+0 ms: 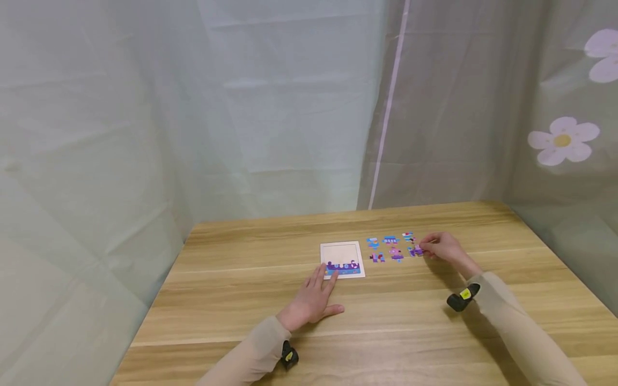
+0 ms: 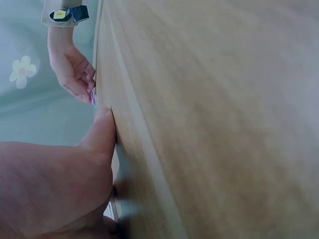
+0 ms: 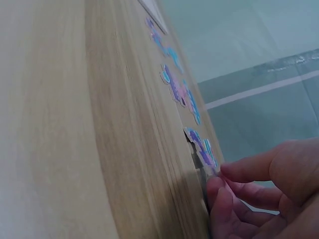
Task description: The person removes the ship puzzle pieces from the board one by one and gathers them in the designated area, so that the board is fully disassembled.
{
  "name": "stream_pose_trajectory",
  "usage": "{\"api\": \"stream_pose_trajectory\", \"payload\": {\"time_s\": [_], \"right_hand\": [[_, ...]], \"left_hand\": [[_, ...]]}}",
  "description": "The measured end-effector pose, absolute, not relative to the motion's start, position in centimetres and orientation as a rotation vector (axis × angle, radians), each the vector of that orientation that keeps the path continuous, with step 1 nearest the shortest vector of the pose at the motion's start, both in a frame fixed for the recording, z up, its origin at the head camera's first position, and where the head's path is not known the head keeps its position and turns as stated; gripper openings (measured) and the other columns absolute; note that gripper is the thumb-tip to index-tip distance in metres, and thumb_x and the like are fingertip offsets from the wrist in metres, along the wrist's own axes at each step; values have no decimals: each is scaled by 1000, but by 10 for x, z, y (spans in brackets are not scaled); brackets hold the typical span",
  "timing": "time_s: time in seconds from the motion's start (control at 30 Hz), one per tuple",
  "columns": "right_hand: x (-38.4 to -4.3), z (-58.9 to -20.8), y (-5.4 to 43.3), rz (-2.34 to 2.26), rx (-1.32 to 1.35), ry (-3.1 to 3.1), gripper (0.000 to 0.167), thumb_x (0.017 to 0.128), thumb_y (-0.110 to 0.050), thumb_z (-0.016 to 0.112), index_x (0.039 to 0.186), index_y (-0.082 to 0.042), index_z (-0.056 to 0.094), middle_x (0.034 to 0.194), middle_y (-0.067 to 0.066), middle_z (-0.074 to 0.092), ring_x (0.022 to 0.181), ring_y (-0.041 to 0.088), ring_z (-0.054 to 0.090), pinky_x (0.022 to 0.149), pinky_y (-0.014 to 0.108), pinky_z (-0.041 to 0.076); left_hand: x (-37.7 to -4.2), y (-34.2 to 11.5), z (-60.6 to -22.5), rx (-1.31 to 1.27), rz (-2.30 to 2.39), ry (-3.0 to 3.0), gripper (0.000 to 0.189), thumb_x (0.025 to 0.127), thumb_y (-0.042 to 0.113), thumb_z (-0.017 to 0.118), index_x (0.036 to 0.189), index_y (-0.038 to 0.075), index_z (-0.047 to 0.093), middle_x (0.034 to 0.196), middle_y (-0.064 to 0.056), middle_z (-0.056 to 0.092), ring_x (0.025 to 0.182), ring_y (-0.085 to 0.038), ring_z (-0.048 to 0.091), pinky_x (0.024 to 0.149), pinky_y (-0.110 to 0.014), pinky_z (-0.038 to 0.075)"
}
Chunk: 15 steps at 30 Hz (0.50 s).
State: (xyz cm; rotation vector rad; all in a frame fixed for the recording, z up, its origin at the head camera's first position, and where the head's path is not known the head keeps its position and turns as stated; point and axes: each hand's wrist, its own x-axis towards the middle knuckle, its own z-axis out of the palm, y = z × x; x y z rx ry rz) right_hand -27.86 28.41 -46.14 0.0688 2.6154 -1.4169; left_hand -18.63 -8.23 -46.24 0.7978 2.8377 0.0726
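Observation:
A square puzzle board with a white border lies mid-table, a purple and blue picture strip along its near side. My left hand rests with fingers spread, fingertips on the board's near left part and thumb out on the table. To the right of the board, my right hand pinches a purple and blue jigsaw piece between thumb and fingers. In the right wrist view this jigsaw piece is tilted, with a shadow under its near edge.
Several loose jigsaw pieces lie in two rows between the board and my right hand. The wooden table ends at a pale curtain at the back. Each wrist carries a black strap-on camera.

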Motion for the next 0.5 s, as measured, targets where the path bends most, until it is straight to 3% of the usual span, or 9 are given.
{"api": "stream_pose_trajectory", "payload": {"time_s": [0.17,0.5], "right_hand": [[-277,-460,281,-1405,83,2645,24,95,-10,58,106,12,59,74,-1,64,64,5,57,55,19,51],[-274,-449,260,-1263,1,2795,24,96,-13,56,108,7,61,84,14,68,66,12,58,54,25,48]], "left_hand": [[-186,-82,-463,802,54,2841,83,94,58,47,154,8,22,159,-25,16,147,-37,21,116,-50,31],[-186,-83,-462,783,40,2826,83,94,59,45,155,10,19,160,-25,13,148,-37,19,116,-50,30]]}}
